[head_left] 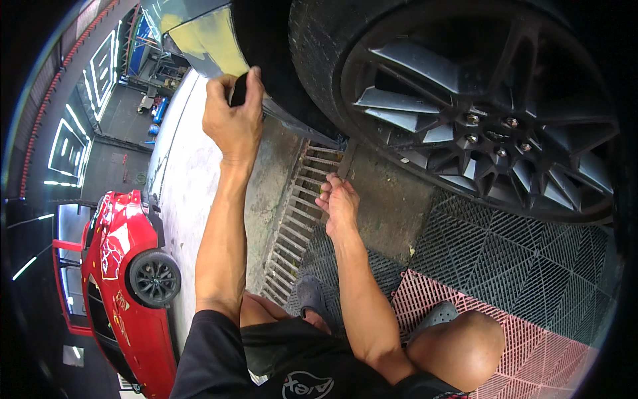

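My left hand [232, 123] is raised at the lower edge of a car body panel [206, 43] with yellow and grey patches. Its thumb and fingers close around a small black piece [238, 92], mostly hidden by the hand, so its kind is unclear. Lower and to the right, my right hand [341, 205] hangs over the floor near a metal drain grate [292, 229]. Its fingers are curled together, and I cannot make out what is in them, if anything. The wheel [492, 126], with a black tyre and grey-black spokes, fills the upper right beside the panel.
Dark plastic floor tiles [512, 259] and red ones [458, 296] lie below the wheel. My knee [458, 349] and shoes are close under my arms. A red car [133, 286] with an open door stands to the left, across a pale floor [183, 159].
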`<state>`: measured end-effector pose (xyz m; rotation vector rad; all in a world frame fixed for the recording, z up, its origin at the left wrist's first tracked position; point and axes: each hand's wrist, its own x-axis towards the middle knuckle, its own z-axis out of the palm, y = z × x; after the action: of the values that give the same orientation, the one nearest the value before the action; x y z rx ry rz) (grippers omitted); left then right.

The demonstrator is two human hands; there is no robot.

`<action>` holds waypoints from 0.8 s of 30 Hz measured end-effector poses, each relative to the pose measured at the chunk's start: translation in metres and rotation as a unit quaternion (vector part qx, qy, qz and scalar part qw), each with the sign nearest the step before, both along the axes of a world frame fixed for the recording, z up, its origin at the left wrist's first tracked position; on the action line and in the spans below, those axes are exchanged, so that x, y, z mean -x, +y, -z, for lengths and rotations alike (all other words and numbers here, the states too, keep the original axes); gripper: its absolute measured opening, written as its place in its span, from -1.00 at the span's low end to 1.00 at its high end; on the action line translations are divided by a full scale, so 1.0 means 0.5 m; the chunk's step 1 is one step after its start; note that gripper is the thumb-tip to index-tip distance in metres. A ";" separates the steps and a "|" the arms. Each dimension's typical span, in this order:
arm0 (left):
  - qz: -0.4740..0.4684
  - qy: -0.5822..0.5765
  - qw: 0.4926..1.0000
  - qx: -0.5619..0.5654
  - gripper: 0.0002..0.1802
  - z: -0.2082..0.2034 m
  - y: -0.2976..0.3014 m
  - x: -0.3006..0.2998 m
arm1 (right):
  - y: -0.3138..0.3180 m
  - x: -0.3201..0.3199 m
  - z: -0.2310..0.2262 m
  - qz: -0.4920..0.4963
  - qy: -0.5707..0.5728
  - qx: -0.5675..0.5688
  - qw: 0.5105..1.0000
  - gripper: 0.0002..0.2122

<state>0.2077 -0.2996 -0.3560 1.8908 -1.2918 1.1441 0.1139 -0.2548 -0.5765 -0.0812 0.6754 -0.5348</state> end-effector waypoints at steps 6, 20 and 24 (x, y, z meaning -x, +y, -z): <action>0.102 -0.044 0.992 0.058 -0.62 -0.027 -0.039 0.005 | -0.009 0.016 0.018 0.012 0.018 0.000 1.000 -0.86; 0.096 0.054 0.994 0.022 -0.54 -0.029 -0.014 0.047 | -0.002 0.004 0.027 -0.004 0.017 0.001 1.000 -0.86; 0.021 -0.026 0.999 -0.011 -0.66 0.043 0.016 -0.041 | 0.025 -0.006 0.008 -0.018 0.008 -0.003 1.000 -0.86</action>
<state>0.2284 -0.2915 -0.3776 1.8515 -1.3717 1.1695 0.1169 -0.2422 -0.5804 -0.0914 0.6897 -0.4985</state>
